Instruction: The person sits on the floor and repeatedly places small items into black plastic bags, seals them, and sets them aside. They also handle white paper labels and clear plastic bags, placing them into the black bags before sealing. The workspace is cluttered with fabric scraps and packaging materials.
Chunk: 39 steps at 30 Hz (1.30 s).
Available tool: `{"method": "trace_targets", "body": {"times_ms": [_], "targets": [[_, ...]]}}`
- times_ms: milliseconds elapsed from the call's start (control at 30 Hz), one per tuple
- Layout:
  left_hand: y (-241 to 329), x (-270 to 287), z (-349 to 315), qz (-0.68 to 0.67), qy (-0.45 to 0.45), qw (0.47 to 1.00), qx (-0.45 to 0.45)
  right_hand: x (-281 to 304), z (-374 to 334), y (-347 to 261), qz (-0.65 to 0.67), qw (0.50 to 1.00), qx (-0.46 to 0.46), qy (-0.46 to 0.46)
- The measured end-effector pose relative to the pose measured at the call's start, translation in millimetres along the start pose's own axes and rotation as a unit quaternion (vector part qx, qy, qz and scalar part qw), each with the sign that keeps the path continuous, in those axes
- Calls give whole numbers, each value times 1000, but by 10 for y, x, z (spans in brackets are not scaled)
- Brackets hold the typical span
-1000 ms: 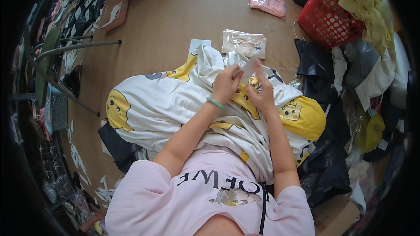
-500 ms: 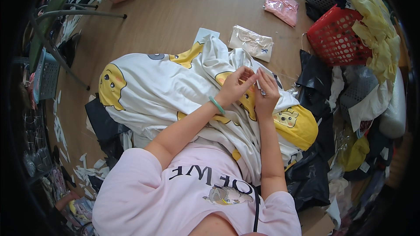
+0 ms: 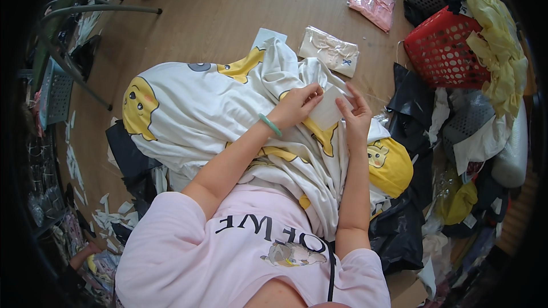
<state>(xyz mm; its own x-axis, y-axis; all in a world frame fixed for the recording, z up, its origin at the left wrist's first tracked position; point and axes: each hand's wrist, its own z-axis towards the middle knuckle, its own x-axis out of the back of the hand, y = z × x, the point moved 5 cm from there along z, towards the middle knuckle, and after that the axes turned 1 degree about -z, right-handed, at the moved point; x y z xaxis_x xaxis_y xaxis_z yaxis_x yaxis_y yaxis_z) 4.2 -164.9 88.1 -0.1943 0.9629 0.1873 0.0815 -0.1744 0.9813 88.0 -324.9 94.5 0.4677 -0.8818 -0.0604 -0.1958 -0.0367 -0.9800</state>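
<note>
A white cloth printed with yellow cartoon bears (image 3: 188, 102) is bunched over my lap. Above it, my left hand (image 3: 295, 106), with a green bangle at the wrist, is closed on the left edge of a plain white square sheet (image 3: 326, 109), which looks like paper or card. At the sheet's right side is my right hand (image 3: 358, 118), its thumb and fingers apart; whether the thumb touches the sheet's edge I cannot tell. A light blue flat piece (image 3: 268, 37) shows at the cloth's far edge.
Ahead lie a cream packet (image 3: 329, 52) and a pink packet (image 3: 371, 3) in clear wrap. A red basket (image 3: 445, 45) with yellow cloth over it stands at right, beside black plastic bags (image 3: 406, 114). Left are chair legs (image 3: 108, 10), a blue basket (image 3: 56, 96) and white scraps (image 3: 74, 165).
My hands were close together, fingertips nearly meeting; now they are apart. The white sheet shows flat between them. My right hand's fingers have spread.
</note>
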Motion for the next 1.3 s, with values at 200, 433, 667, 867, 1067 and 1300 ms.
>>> {"method": "trace_targets", "body": {"times_ms": [200,433,667,867,1067,1300], "targets": [[211,66,12,118,213,958,-151,102,20,277,-36,996,2,78],[-17,-175,167,-182,62,978,80,3,10,211,-65,994,57,67],[-208,-220,186,-276,27,953,122,-48,-21,172,-67,994,76,45],[-219,-209,146,-272,21,951,144,-60,-17,198,-58,995,72,30],[-189,-195,124,-270,2,949,163,-64,-32,209,-53,997,54,25],[-182,-186,118,-273,-4,949,157,-77,-31,224,-40,997,70,16]]}}
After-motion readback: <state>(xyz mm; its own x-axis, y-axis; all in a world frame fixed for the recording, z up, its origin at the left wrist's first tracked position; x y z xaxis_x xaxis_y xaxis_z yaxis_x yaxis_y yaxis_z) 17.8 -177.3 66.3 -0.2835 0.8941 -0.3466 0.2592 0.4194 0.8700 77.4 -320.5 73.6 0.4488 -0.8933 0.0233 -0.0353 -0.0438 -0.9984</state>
